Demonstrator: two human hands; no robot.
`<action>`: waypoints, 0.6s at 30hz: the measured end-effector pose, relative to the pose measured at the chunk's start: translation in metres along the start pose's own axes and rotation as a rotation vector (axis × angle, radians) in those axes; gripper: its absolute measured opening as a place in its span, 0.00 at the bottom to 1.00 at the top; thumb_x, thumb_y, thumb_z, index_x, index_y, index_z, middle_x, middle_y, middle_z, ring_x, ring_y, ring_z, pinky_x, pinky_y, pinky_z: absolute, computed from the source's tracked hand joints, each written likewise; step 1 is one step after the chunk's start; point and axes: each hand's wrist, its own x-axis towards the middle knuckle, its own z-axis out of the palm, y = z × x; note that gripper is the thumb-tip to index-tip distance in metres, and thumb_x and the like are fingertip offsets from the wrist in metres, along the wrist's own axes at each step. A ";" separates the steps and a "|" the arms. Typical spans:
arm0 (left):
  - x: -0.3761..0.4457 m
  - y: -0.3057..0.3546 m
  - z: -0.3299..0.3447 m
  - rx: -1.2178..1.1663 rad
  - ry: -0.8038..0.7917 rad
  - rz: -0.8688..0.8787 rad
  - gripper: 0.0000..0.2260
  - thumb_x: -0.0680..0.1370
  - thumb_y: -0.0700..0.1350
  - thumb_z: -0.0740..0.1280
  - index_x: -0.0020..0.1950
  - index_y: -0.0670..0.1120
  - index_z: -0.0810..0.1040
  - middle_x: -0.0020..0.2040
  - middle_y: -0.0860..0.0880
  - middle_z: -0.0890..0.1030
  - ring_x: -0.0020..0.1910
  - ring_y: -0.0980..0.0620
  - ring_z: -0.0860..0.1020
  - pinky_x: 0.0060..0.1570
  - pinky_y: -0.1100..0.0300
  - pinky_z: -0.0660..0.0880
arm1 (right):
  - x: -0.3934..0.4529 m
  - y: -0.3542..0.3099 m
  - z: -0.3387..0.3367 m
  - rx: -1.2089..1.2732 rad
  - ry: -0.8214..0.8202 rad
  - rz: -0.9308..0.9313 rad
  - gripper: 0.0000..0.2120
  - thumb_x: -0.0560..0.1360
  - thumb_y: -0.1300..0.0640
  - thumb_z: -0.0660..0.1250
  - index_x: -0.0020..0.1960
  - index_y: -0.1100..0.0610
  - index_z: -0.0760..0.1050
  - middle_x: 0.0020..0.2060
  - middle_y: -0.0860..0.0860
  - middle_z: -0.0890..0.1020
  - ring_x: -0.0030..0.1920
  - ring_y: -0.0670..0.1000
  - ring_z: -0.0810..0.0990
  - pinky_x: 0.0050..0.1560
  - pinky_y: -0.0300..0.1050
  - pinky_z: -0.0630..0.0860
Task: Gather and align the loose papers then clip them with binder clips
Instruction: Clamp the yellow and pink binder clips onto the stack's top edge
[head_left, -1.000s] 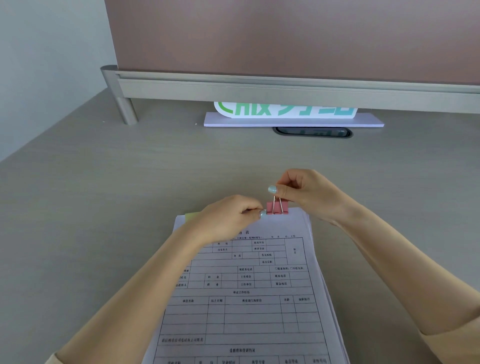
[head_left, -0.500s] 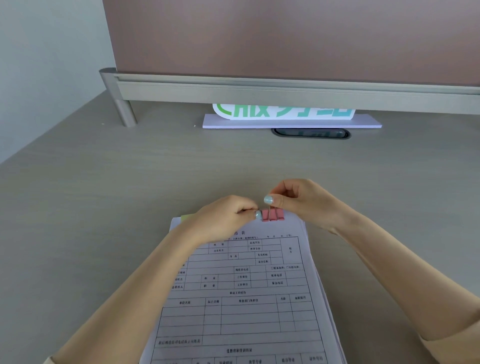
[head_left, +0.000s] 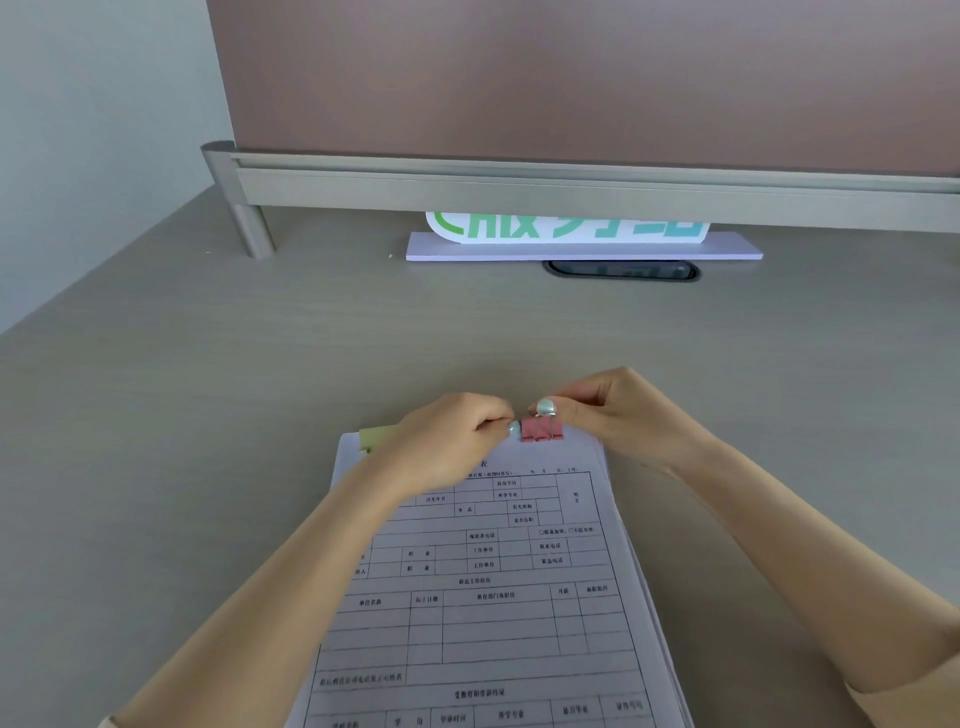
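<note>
A stack of printed form papers (head_left: 488, 613) lies on the desk in front of me, its short top edge away from me. A pink binder clip (head_left: 542, 430) sits on the middle of that top edge. My right hand (head_left: 608, 415) pinches the clip's wire handle from behind, thumb on top. My left hand (head_left: 447, 441) presses on the papers' top edge just left of the clip, its thumb tip touching the clip's side. A pale green binder clip (head_left: 375, 437) peeks out at the stack's top left corner, mostly hidden by my left hand.
The grey desk (head_left: 182, 441) stretches around the papers. At the back stand a brown partition on a metal rail (head_left: 571, 182), a white sign with green letters (head_left: 566, 231) on a flat white base, and a dark cable grommet (head_left: 621, 270).
The pink clip's wire handle stood upright a second ago; it is now folded down out of sight under my right fingers. Both hands stay at the top edge.
</note>
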 end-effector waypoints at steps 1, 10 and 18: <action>0.000 0.000 0.001 0.008 0.002 0.000 0.14 0.79 0.49 0.57 0.39 0.40 0.69 0.29 0.52 0.64 0.29 0.51 0.62 0.31 0.57 0.58 | -0.001 -0.001 0.001 0.001 -0.012 -0.012 0.07 0.71 0.50 0.70 0.41 0.51 0.84 0.38 0.49 0.86 0.38 0.45 0.80 0.43 0.40 0.74; -0.002 0.004 -0.015 -0.033 0.035 0.014 0.12 0.80 0.48 0.57 0.41 0.45 0.74 0.26 0.52 0.64 0.22 0.56 0.61 0.28 0.60 0.58 | -0.006 -0.009 0.006 -0.097 -0.055 -0.006 0.10 0.66 0.56 0.75 0.46 0.52 0.80 0.40 0.50 0.83 0.38 0.45 0.79 0.43 0.40 0.75; -0.005 0.009 -0.013 0.013 0.059 0.051 0.12 0.79 0.48 0.57 0.37 0.48 0.71 0.27 0.52 0.65 0.26 0.55 0.62 0.30 0.59 0.60 | -0.006 -0.006 0.001 0.133 -0.065 0.076 0.08 0.67 0.56 0.74 0.46 0.49 0.83 0.45 0.46 0.86 0.46 0.41 0.83 0.47 0.29 0.74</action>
